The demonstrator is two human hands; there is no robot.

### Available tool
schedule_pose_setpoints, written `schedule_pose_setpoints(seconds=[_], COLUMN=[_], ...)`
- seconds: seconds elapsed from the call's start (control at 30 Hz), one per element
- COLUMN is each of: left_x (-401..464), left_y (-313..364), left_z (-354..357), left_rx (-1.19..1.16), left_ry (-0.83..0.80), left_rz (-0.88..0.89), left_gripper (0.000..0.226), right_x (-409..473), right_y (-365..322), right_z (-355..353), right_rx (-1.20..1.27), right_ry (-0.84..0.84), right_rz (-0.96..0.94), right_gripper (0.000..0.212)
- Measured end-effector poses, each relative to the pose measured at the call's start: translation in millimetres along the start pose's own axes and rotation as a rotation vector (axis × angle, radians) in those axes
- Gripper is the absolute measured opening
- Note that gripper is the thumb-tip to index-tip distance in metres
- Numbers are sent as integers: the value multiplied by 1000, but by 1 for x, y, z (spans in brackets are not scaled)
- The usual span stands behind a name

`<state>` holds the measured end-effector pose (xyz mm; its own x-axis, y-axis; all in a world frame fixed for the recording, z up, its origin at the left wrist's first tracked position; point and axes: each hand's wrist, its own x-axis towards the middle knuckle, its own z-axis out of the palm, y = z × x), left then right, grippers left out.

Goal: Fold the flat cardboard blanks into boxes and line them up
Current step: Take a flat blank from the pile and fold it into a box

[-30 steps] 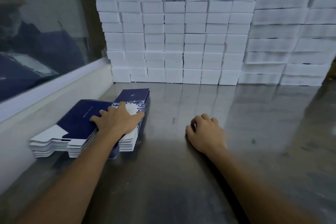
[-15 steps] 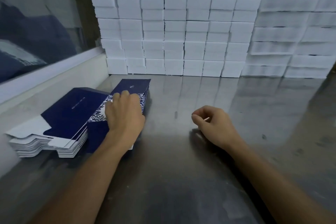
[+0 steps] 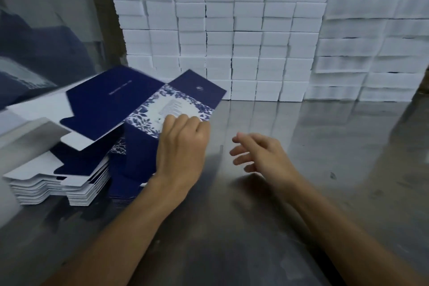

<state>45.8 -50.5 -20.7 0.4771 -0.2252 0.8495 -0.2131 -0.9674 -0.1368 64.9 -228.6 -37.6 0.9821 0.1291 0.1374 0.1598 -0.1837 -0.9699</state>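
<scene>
Right hand: the right hand (image 3: 260, 155) hovered just above the steel tabletop (image 3: 301, 181), near its middle, fingers spread wide and loose, holding nothing, close beside the left.

Left hand: the left hand (image 3: 183, 144) was curled round the near right edge of one lifted blank (image 3: 144, 104), fingers over the flowered panel.

Lifted blank: it hung tilted above the stack of blanks (image 3: 58, 181) by the tabletop's left edge, clear of the pile except perhaps at its near panel, which I couldn't make out. Its long axis ran from the white flaps at the far left edge toward the middle of the tabletop; the navy printed face looked up.

Doing it well: to my eye, this was the pick-up. I'd bring the blank fully clear so only one sheet comes, then let the free hand take the opposite edge before squaring it open along the creases, not across the print.

White boxes: a wall of white boxes (image 3: 232, 30) stood stacked along the far edge, well apart from both hands.
</scene>
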Motion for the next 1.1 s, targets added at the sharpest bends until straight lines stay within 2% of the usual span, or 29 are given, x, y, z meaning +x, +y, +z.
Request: schedule_pose_setpoints(seconds=[0.07, 0.17, 0.27, 0.37, 0.43, 0.53, 0.6, 0.67, 0.73, 0.77, 0.8, 0.87, 1.0, 1.1], left_x=[-2, -5, -10, -13, -10, -4, -3, -2, 1, 3, 3, 3, 1, 5], left_y=[13, 32, 44, 39, 25, -3, -20, -32, -41, -44, -47, -47, -41, -42], left_z=[1, 2, 5, 4, 2, -2, -4, -5, -8, -8, -8, -6, 0, -1], left_rx=[-64, -113, -141, -224, -242, -149, -194, -448, -867, -1064, -1192, -1330, -1379, -1425], left_ry=[57, 109, 101, 13, 25, 108, 12, -160, -313, -378, -416, -395, -290, -350], left_rz=[111, 261, 380, 387, 276, 11, -222, -524, -870, -973, -1009, -1030, -1150, -1162], left_gripper=[26, 28, 24, 18, 28, 27, 29, 29, 37, 39, 39, 36, 36, 32], right_x=[-1, -2, -1, 4, 11, 17, 18, 19, 20, 20, 20, 18, 13, 9], right_y=[-7, -10, -8, -3, 1, 7, 11, 12, 11, 10, 8, 3, -7, -11], right_z=[3, 6, 3, -4, -11, -24, -31, -36, -38, -39, -41, -44, -39, -37], right_rx=[216, 455, 578, 501, 406, 345, 339, 337, 371, 391, 418, 473, 543, 694], right_ry=[-78, -144, -81, 106, 286, 449, 498, 522, 544, 565, 579, 569, 296, 147], right_rz=[119, 185, 184, 158, 153, 126, 98, 81, 82, 99, 121, 152, 188, 182], right_gripper=[36, 32, 27, 24, 21, 25, 29, 29, 10, 11, 20, 22, 27, 32])
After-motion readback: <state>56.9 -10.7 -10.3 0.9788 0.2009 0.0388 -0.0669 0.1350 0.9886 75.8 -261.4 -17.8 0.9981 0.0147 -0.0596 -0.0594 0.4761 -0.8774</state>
